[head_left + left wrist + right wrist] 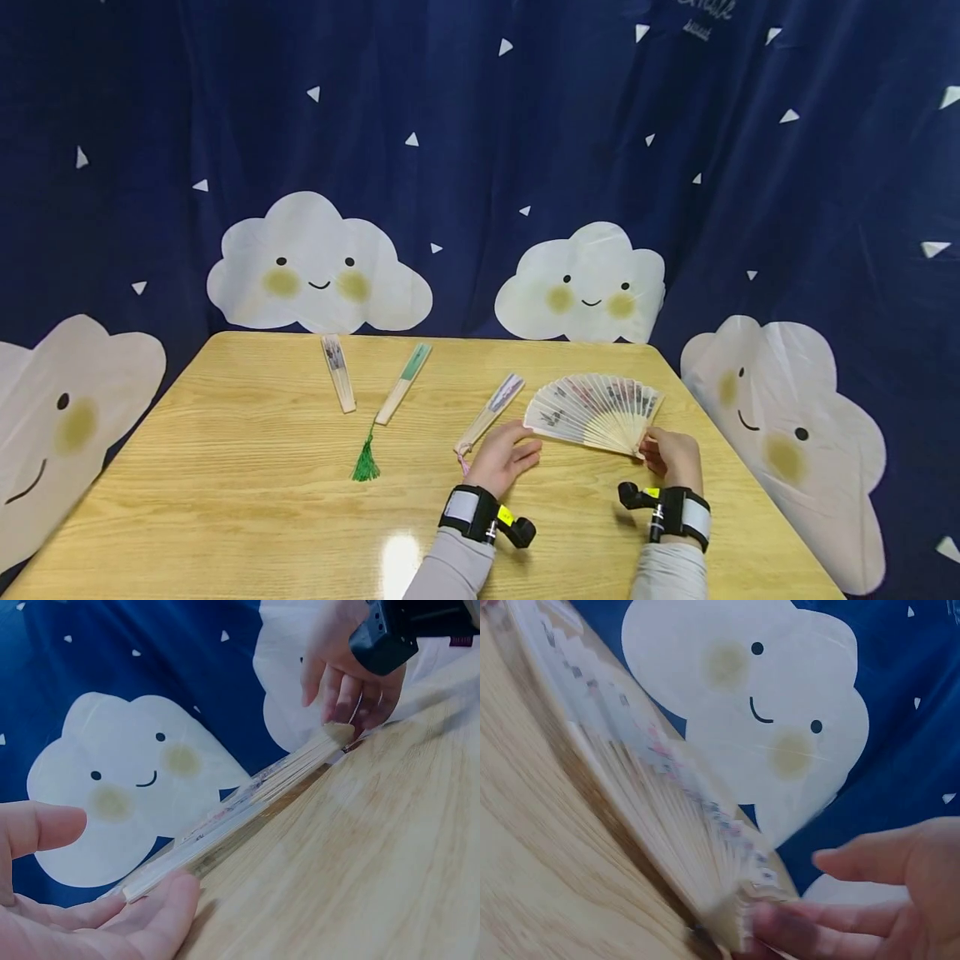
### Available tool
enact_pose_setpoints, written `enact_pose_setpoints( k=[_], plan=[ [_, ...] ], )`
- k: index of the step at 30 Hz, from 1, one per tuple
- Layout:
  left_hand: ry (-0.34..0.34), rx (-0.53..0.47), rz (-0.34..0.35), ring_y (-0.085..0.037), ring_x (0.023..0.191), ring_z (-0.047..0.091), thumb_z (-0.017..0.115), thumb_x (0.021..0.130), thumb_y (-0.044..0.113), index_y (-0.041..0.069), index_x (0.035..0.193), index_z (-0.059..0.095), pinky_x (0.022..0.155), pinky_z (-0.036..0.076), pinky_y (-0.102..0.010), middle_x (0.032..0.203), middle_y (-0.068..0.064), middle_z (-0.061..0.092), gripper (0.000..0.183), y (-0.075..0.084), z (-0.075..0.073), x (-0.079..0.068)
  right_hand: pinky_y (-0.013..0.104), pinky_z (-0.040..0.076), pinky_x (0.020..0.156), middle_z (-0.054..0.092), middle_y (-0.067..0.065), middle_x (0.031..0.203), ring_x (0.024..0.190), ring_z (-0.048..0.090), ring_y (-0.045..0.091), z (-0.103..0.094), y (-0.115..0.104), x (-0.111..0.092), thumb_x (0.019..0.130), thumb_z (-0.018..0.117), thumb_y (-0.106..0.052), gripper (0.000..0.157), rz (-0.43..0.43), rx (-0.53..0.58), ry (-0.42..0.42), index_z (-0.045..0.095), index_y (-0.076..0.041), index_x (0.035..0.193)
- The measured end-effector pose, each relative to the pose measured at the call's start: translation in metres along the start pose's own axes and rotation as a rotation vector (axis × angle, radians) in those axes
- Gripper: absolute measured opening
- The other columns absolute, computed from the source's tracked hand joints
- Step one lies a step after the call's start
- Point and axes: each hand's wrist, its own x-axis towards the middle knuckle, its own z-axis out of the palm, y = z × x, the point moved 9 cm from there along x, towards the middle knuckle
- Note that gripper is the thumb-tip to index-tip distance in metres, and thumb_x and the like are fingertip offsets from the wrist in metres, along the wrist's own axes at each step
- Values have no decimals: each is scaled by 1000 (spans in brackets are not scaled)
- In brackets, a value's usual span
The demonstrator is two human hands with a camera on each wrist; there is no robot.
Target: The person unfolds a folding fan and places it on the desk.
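A spread folding fan (592, 408) with printed paper and pale ribs lies between both hands at the right of the table. My left hand (504, 460) is at its left end; the left wrist view shows fingertips (169, 904) against the fan's edge and the thumb (52, 827) raised apart. At the pivot end, my right hand (672, 458) touches the ribs with its fingers (791, 930), while its thumb (862, 857) stands off. A folded fan (491, 410) with a purple print and pink tassel lies beside the left hand, its lower end partly behind that hand.
Farther left lie a folded green fan (405, 382) with a green tassel (366, 462) and another folded fan (339, 373) with a dark print. Behind the wooden table (225, 492) hangs a dark blue curtain (465, 100) with white clouds. Each wrist carries a strapped camera.
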Motion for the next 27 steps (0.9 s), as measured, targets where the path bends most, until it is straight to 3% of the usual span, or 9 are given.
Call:
enact_pose_setpoints(
  k=[4,8,10,14,17,20,22,24,27],
  plan=[
    [17,3,-5,-33,120,56,58,93,9,-9,147,28,102,47,-46,144,-25,41,64,2,-2,1,30,48,60,63,3,72,65,58,16,5,-15,-5,94,56,-15,40,-95,-239,-82,52,11,124],
    [32,17,-5,-34,122,55,58,93,10,-8,147,30,101,48,-45,145,-24,42,63,3,-4,1,45,50,81,62,25,109,97,60,38,17,-36,-15,92,59,-15,47,-285,-626,-170,51,4,134],
    [33,30,-1,-35,123,54,58,94,10,-8,147,30,100,49,-44,144,-25,42,62,3,-5,2,51,46,90,55,33,126,113,53,45,24,-44,-23,89,61,-11,48,-362,-740,-241,52,3,135],
    [46,89,30,-37,124,53,57,93,11,-9,146,32,97,50,-44,144,-27,42,62,5,-4,2,41,48,74,51,31,133,100,55,38,29,-43,-37,82,61,0,51,-357,-840,-374,56,1,133],
    [36,382,170,-40,127,50,57,90,10,-12,142,38,100,48,-47,143,-30,43,60,17,6,-1,32,43,61,52,27,128,84,54,26,27,-38,-44,79,58,6,56,-283,-854,-433,56,-1,134],
    [27,937,347,-42,134,43,58,88,13,-10,136,49,106,41,-54,145,-28,44,53,27,27,-9,34,48,65,53,28,128,81,57,22,27,-37,-48,80,58,8,56,-264,-833,-482,54,2,135],
    [30,1287,403,-41,141,36,59,90,18,-5,133,55,110,34,-59,147,-22,45,48,27,40,-14,37,53,73,53,30,131,86,60,21,29,-37,-50,82,60,6,53,-265,-820,-500,54,4,134],
    [10,1546,371,-38,145,30,60,92,26,1,135,55,110,31,-62,152,-16,42,49,20,46,-19,39,54,79,52,33,133,91,64,22,31,-37,-51,85,61,3,50,-277,-825,-521,53,6,134],
    [3,1751,267,-33,148,26,61,93,37,5,139,52,112,27,-63,154,-10,40,56,10,46,-22,42,54,86,50,34,136,102,65,26,32,-38,-53,86,65,-3,50,-295,-850,-530,54,5,134]
  ],
)
